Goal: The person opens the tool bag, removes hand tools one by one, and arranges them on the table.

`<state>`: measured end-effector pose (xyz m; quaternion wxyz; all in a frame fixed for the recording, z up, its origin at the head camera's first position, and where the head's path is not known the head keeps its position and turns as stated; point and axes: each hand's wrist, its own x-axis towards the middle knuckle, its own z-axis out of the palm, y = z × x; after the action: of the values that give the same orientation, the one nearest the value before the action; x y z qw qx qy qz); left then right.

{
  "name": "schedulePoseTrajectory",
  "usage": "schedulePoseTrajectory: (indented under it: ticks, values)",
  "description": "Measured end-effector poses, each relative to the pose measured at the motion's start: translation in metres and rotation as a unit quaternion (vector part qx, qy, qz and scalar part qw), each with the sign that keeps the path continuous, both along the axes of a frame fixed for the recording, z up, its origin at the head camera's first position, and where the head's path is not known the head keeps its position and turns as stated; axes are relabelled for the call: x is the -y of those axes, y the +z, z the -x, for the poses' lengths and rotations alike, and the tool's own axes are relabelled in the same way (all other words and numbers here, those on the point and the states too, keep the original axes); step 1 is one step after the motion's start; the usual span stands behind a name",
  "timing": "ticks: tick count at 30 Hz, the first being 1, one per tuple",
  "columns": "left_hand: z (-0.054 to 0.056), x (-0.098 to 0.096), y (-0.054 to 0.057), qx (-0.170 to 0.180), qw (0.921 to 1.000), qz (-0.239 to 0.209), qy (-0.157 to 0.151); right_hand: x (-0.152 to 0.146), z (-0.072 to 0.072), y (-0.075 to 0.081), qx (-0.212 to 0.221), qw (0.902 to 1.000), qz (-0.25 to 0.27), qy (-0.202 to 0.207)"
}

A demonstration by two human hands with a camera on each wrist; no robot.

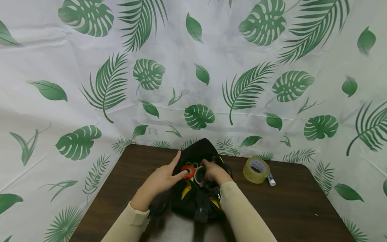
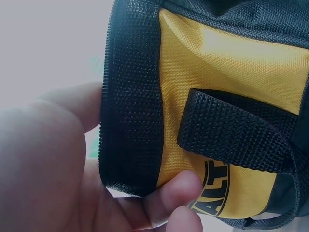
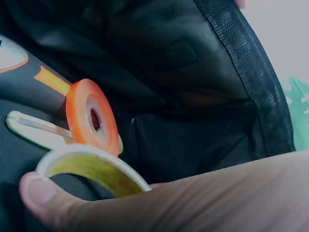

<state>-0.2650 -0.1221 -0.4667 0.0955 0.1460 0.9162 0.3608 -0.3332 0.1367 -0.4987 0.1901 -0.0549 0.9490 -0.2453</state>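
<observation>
A black and yellow tool bag (image 1: 204,148) stands with its mouth unzipped. My left hand (image 1: 160,179) grips the bag's left edge, fingers outside on the yellow panel (image 2: 231,72) and thumb over the rim. Inside the mouth, my right hand (image 1: 216,173) holds a roll of tape (image 3: 104,169) with a pale core, thumb at its ring. Just beyond it is a roll of orange tape (image 3: 79,113). Behind that, a pale flat item (image 3: 34,128) lies on the dark lining. Two small pale rings (image 1: 196,165) show beside the orange roll in the head view.
On the dark wooden table (image 1: 290,201), a large roll of clear packing tape (image 1: 252,173) lies to the right of the bag. A small white-capped tube (image 1: 271,181) is beside it. A leaf-printed sheet (image 1: 175,94) hangs behind the table.
</observation>
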Motion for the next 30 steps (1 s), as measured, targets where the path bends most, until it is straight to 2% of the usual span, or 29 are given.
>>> schedulePoseTrajectory:
  ticks: [9, 16, 22, 26, 30]
  values:
    - [0.001, 0.001, 0.0, -0.003, 0.9999, -0.004, -0.01, -0.002, 0.0, 0.017, -0.091, 0.9954, 0.029, -0.008]
    - [0.001, 0.001, -0.001, 0.001, 1.0, 0.0, -0.009, -0.003, -0.009, 0.042, -0.187, 0.9816, 0.037, 0.005]
    - [0.001, 0.0, -0.001, 0.001, 1.0, 0.0, -0.008, -0.008, -0.022, 0.069, -0.215, 0.9737, 0.076, -0.001]
    - [0.001, 0.0, -0.001, 0.003, 1.0, -0.001, -0.006, -0.015, -0.03, 0.078, -0.241, 0.9681, 0.069, 0.003]
    - [0.001, 0.0, -0.001, 0.003, 1.0, -0.005, -0.004, -0.021, -0.037, 0.084, -0.257, 0.9634, 0.073, -0.024]
